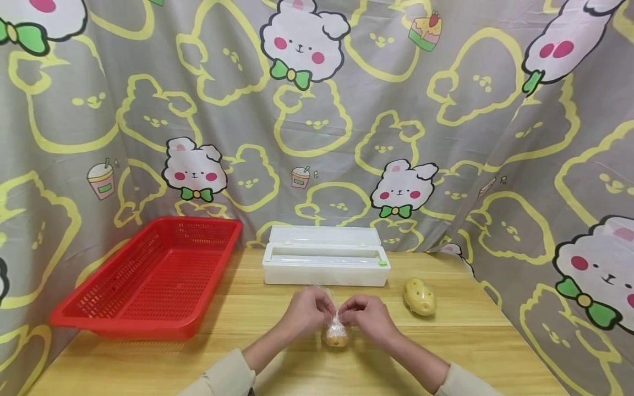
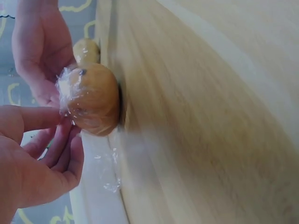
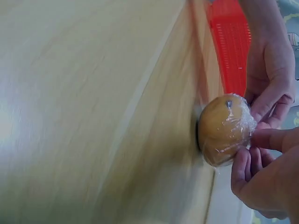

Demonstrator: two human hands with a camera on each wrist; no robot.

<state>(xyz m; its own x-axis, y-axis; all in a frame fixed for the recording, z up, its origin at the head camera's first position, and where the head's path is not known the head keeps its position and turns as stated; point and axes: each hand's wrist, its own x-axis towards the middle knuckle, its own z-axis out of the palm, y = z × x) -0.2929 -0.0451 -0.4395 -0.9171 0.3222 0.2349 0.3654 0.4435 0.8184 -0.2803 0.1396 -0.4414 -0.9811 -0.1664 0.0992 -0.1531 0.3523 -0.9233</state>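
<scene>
Between both hands, a potato (image 1: pixel 337 340) stands on the wooden table, wrapped in clear cling film. The film (image 1: pixel 337 324) is gathered into a bunch on top of it. My left hand (image 1: pixel 309 309) pinches the gathered film from the left side. From the right, my right hand (image 1: pixel 367 316) pinches the same bunch with thumb and fingers. Up close in the left wrist view, the potato (image 2: pixel 96 100) looks brown, with a dark spot under the crinkled film. A loose flap of film (image 2: pixel 111 172) hangs on the left hand's side.
Behind the hands stands a white cling film dispenser box (image 1: pixel 324 275), its lid (image 1: pixel 324 235) raised. A second potato (image 1: pixel 419 297), shiny on top, lies to the right. The red perforated basket (image 1: pixel 143 330) stands at the left. A patterned curtain (image 1: pixel 317 132) hangs behind the table (image 1: pixel 485 352).
</scene>
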